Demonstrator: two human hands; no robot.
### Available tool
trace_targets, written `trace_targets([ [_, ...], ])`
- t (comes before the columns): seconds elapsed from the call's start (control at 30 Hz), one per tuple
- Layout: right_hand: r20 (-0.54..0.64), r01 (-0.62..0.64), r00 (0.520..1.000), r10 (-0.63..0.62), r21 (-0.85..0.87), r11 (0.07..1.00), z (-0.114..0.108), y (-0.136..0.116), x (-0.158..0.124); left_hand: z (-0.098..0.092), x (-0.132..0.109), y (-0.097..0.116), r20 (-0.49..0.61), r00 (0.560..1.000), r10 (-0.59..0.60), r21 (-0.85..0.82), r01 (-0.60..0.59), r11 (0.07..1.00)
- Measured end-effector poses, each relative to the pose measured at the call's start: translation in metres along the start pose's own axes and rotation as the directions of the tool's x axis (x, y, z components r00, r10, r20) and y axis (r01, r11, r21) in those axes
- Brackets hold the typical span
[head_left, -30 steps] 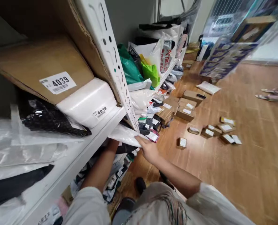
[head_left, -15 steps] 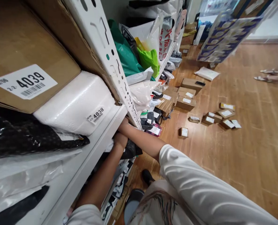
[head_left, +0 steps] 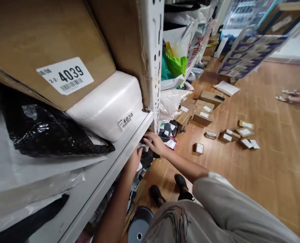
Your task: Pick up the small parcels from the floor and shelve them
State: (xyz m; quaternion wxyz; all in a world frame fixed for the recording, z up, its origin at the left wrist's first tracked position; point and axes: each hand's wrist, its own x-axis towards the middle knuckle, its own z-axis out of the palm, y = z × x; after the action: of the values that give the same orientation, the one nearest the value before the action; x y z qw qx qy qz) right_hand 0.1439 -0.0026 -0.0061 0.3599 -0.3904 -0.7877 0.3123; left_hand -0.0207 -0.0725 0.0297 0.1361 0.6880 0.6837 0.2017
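Observation:
Below the front edge of the white shelf (head_left: 119, 162), both my hands are at the packages on the level underneath. My right hand (head_left: 156, 143) has its fingers stretched out and apart, over a dark plastic parcel bag (head_left: 147, 158). Close to it on the left, my left hand (head_left: 133, 161) shows its thumb against the packages, while the shelf lip hides most of its fingers. On the shelf above lie a white wrapped parcel (head_left: 106, 104) labelled 4038, a cardboard box (head_left: 51, 37) labelled 4039 and a black plastic parcel (head_left: 48, 131).
A perforated white upright (head_left: 155, 67) stands just beyond my hands. Farther along, shelves hold bags, including a green one (head_left: 176, 64). Small boxes (head_left: 227, 135) and a white parcel (head_left: 226, 87) lie on the wooden floor. A grey cylindrical object (head_left: 140, 226) is near my feet. Another person's feet (head_left: 284, 98) show at right.
My hands, crossed at the wrists before, are now side by side and more visible from under the shelf edge. My view has shifted, so the shelf appears farther right.

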Motion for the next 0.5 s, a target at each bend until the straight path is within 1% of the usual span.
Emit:
trace_targets([
  [0.03, -0.091, -0.025, 0.995, 0.038, 0.145, 0.989, -0.002, 0.009, -0.033, 0.0, -0.018, 0.003, -0.04, 0.999, -0.008, -0.06, 0.006, 0.998],
  [0.07, -0.133, -0.076, 0.985, 0.113, 0.255, 0.964, 0.0, 0.019, -0.068, 0.003, -0.036, 0.007, -0.098, 0.995, -0.036, -0.161, 0.019, 0.987],
  [0.1, -0.122, -0.154, 0.97, 0.211, 0.366, 0.918, 0.003, 0.028, -0.102, 0.01, -0.053, 0.011, -0.168, 0.982, -0.09, -0.29, 0.038, 0.956],
  [0.13, -0.055, -0.257, 0.943, 0.327, 0.504, 0.824, 0.009, 0.036, -0.134, 0.021, -0.068, 0.016, -0.234, 0.957, -0.17, -0.422, 0.057, 0.905],
  [0.17, 0.071, -0.359, 0.912, 0.405, 0.619, 0.699, 0.017, 0.041, -0.161, 0.035, -0.079, 0.022, -0.282, 0.923, -0.263, -0.536, 0.076, 0.841],
  [0.2, 0.197, -0.451, 0.871, 0.451, 0.687, 0.57, 0.025, 0.044, -0.184, 0.05, -0.087, 0.028, -0.303, 0.885, -0.353, -0.616, 0.101, 0.781],
  [0.23, 0.305, -0.522, 0.831, 0.465, 0.717, 0.463, 0.032, 0.044, -0.2, 0.066, -0.092, 0.035, -0.301, 0.854, -0.425, -0.655, 0.138, 0.743],
  [0.27, 0.38, -0.57, 0.799, 0.466, 0.727, 0.383, 0.038, 0.042, -0.211, 0.079, -0.094, 0.041, -0.29, 0.833, -0.471, -0.665, 0.179, 0.725],
  [0.3, 0.417, -0.595, 0.775, 0.474, 0.735, 0.326, 0.04, 0.039, -0.217, 0.09, -0.094, 0.047, -0.273, 0.827, -0.492, -0.656, 0.215, 0.723],
  [0.33, 0.431, -0.604, 0.759, 0.487, 0.746, 0.28, 0.04, 0.034, -0.218, 0.096, -0.095, 0.05, -0.248, 0.83, -0.5, -0.645, 0.243, 0.724],
  [0.37, 0.432, -0.6, 0.748, 0.503, 0.764, 0.237, 0.035, 0.03, -0.215, 0.098, -0.097, 0.053, -0.225, 0.84, -0.494, -0.631, 0.261, 0.731],
  [0.43, 0.419, -0.582, 0.725, 0.547, 0.797, 0.16, 0.018, 0.026, -0.203, 0.092, -0.109, 0.05, -0.19, 0.871, -0.454, -0.583, 0.271, 0.766],
  [0.47, 0.402, -0.573, 0.715, 0.572, 0.805, 0.151, 0.006, 0.026, -0.197, 0.086, -0.118, 0.044, -0.197, 0.879, -0.435, -0.506, 0.288, 0.813],
  [0.5, 0.377, -0.567, 0.71, 0.594, 0.807, 0.167, -0.006, 0.027, -0.191, 0.079, -0.13, 0.034, -0.209, 0.884, -0.419, -0.406, 0.311, 0.859],
])
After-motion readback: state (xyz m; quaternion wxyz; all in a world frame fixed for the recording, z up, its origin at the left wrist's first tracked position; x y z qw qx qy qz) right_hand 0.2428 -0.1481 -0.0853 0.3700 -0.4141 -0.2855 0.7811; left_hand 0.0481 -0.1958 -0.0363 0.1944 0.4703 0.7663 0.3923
